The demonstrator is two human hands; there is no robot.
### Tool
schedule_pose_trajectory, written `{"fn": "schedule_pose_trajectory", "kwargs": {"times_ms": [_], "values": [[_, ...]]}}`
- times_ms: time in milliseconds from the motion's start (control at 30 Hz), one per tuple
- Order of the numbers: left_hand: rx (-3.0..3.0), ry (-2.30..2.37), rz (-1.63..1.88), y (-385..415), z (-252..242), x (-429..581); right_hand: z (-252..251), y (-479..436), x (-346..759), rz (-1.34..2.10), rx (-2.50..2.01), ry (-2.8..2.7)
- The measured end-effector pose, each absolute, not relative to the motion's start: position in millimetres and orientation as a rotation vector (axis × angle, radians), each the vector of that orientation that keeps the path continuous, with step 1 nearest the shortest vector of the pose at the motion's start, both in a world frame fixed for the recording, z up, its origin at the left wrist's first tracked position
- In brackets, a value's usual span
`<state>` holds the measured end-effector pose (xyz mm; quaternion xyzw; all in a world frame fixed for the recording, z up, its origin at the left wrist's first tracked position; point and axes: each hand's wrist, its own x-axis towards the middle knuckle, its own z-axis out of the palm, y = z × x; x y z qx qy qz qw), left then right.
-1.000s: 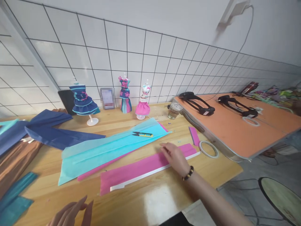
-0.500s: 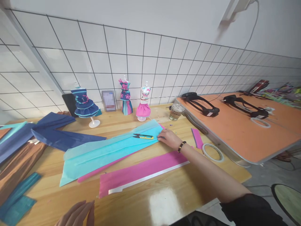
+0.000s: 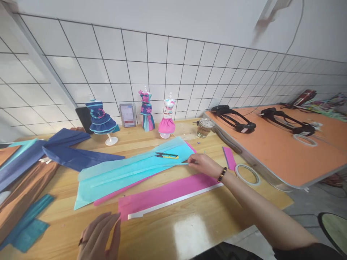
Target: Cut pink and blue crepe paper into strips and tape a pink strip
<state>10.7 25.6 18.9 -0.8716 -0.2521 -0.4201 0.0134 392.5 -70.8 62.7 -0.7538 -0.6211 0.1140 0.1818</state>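
My right hand is closed in a pinch on the end of a thin light blue strip, which runs left over the turquoise fabric. A pair of yellow and black thread snips lies on that fabric. Nearer to me is a pink fabric strip with white tape along its front edge. At its left end, my left hand is open, thumb apart from the slightly bent fingers. Its fingertips are at the strip's corner; whether they touch it I cannot tell.
Blue fabric, brown fabric and teal pieces lie left. Dressed mini mannequins stand along the tiled wall, near a glass. To the right are a tape roll, a small pink piece and an orange table.
My right hand has moved slightly right and down, drawing the thin strip's end off the fabric. My left hand has come up and forward to the pink strip's corner. The view has shifted a little.
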Motion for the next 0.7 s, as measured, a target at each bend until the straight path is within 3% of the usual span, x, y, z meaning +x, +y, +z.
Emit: {"fn": "schedule_pose_trajectory", "kwargs": {"times_ms": [367,500,700], "values": [[-3.007,-0.421,-0.962,15,63,115,140,-148,328,0.345,-1.987,-1.962],[-3.24,-0.288,-0.811,4,70,131,145,-179,334,0.351,-2.011,-1.959],[-3.552,-0.132,-0.503,-2,72,122,130,-214,368,0.074,-2.11,-1.847]]}}
